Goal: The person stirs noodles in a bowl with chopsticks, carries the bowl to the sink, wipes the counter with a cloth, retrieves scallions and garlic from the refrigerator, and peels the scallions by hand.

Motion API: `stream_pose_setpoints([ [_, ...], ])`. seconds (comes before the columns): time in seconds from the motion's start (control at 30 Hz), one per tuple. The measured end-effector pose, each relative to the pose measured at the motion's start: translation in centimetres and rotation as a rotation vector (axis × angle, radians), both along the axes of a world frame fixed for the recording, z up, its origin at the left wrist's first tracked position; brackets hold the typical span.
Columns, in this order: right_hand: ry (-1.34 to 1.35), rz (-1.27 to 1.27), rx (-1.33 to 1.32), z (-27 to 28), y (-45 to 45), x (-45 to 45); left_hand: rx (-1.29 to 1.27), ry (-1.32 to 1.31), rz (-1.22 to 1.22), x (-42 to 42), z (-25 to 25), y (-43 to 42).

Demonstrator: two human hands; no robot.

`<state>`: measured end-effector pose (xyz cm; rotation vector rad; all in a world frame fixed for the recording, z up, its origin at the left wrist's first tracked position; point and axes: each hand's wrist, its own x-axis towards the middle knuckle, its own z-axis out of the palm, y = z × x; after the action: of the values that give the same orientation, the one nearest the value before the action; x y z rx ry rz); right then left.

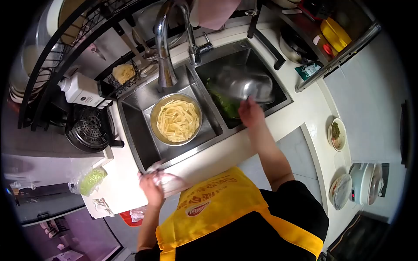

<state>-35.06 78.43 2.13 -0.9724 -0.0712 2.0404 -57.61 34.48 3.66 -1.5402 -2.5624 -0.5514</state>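
My right hand (pixel 251 112) grips the rim of a shiny metal bowl (pixel 257 87), smeared by motion over the right sink basin (pixel 250 58). Green leaves (pixel 224 104) lie in that basin, partly behind the bowl. At the counter's front edge, left of the sink, my left hand (pixel 152 188) is closed on a pale, pinkish cloth (pixel 169 180), also blurred. A round metal bowl (pixel 153 126) of wide, flat noodles (pixel 177 121) sits in the left sink basin (pixel 130 108), apart from both hands.
The faucet (pixel 166 71) hangs over the left basin. On the left are a white bottle (pixel 82 89), a black perforated basket (pixel 90 129) and a bag of shredded green vegetable (pixel 91 182). Bowls, one a small bowl (pixel 337 135), line the right counter, by a white appliance (pixel 365 182).
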Motion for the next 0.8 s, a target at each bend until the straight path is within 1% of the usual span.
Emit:
stream_pose_setpoints([
  [0.03, 0.047, -0.005, 0.007, 1.0, 1.1, 0.6, -0.024, 0.047, 0.090, -0.8, 0.3, -2.1],
  [0.1, 0.233, -0.021, 0.130, 4.5, 2.4, 2.1, -0.017, 0.087, 0.210, -2.5, 0.2, -5.6],
  [0.17, 0.223, -0.039, 0.128, 8.1, 2.6, 3.8, 0.022, 0.079, 0.286, -4.5, 0.0, -7.8],
  [0.2, 0.175, -0.065, 0.178, 10.4, 1.5, 4.1, 0.028, 0.070, 0.333, -5.7, -0.1, -8.4],
  [0.27, 0.167, -0.053, 0.195, 12.4, 0.0, 5.4, 0.051, 0.070, 0.388, -7.3, 0.4, -8.4],
  [0.37, 0.149, -0.038, 0.209, 13.9, -2.4, 6.6, 0.070, 0.012, 0.377, -9.5, 0.6, -7.5],
  [0.43, 0.200, 0.008, 0.148, 14.0, -3.8, 7.2, 0.116, 0.009, 0.338, -10.5, 0.4, -6.9],
  [0.47, 0.200, -0.015, 0.118, 14.2, -4.3, 7.3, 0.113, -0.001, 0.318, -11.1, 0.2, -6.7],
  [0.63, 0.192, -0.063, 0.135, 16.4, -7.5, 7.3, 0.144, -0.022, 0.222, -12.9, 0.1, -5.5],
  [0.73, 0.261, -0.006, 0.155, 17.2, -9.2, 7.7, 0.163, -0.039, 0.189, -12.9, 0.4, -5.1],
  [0.77, 0.155, 0.016, 0.202, 17.5, -10.3, 7.8, 0.164, -0.052, 0.188, -13.3, 0.6, -4.9],
  [0.8, 0.055, 0.045, 0.254, 18.0, -11.2, 7.7, 0.185, -0.050, 0.189, -14.1, -0.4, -5.3],
])
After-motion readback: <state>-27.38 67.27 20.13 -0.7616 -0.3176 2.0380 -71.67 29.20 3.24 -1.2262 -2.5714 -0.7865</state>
